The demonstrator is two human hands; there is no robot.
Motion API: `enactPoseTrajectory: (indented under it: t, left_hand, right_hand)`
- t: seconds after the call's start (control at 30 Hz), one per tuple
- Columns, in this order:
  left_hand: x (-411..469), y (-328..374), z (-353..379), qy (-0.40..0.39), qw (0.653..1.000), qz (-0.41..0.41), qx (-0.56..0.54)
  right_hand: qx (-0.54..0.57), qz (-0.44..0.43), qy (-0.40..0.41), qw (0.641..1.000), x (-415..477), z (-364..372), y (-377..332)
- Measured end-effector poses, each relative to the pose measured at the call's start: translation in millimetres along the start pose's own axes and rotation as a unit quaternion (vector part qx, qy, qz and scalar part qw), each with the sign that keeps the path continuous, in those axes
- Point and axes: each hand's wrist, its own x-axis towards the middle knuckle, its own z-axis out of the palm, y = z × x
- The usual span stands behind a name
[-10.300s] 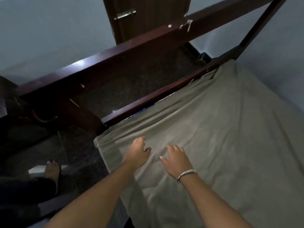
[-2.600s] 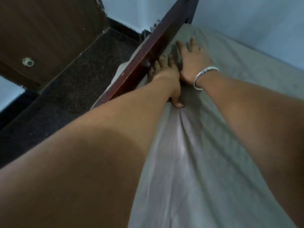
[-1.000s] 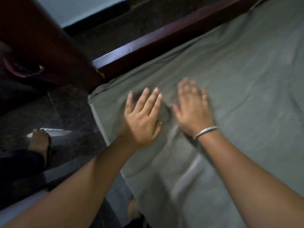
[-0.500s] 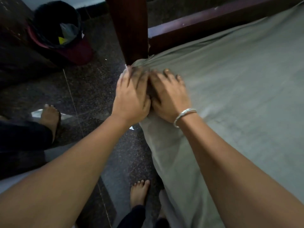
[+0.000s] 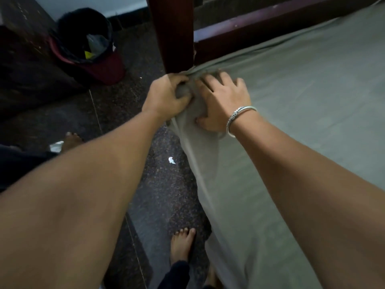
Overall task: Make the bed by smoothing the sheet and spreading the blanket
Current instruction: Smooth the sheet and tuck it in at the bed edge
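Grey-green fabric sheet (image 5: 291,126) bunches at the dark wooden bedpost (image 5: 173,34): left hand (image 5: 166,95), fingers clamped on its corner (likely for tucking); right hand (image 5: 225,101), fingers splayed, pins it flat.

You are standing in a bedroom of a home. The bed (image 5: 210,49) in front of you shows it: a grey-green sheet (image 5: 302,113) covers its top and drapes over the near edge towards the floor (image 5: 166,195). A dark wooden bedpost (image 5: 173,34) rises at the corner, and a matching rail (image 5: 270,19) runs along the far side. The floor is dark speckled stone, with a small white scrap (image 5: 171,160) lying on it. By the pale wall (image 5: 93,3) with its dark skirting (image 5: 129,19) stands a red waste bin (image 5: 104,65) lined with a black bag, near a dark piece of furniture (image 5: 25,59). Your bare foot (image 5: 182,245) rests on the floor beside the bed, as at home.
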Motion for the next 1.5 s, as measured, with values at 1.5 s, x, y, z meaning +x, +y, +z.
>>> enactPoseTrajectory:
  t: [1.5]
  left_hand:
    - [-74.7,67.5,82.9,-0.111,0.881,0.267,0.375]
  right_hand:
    - [0.149,0.224,0.024,0.963,-172.7,60.4,-10.7]
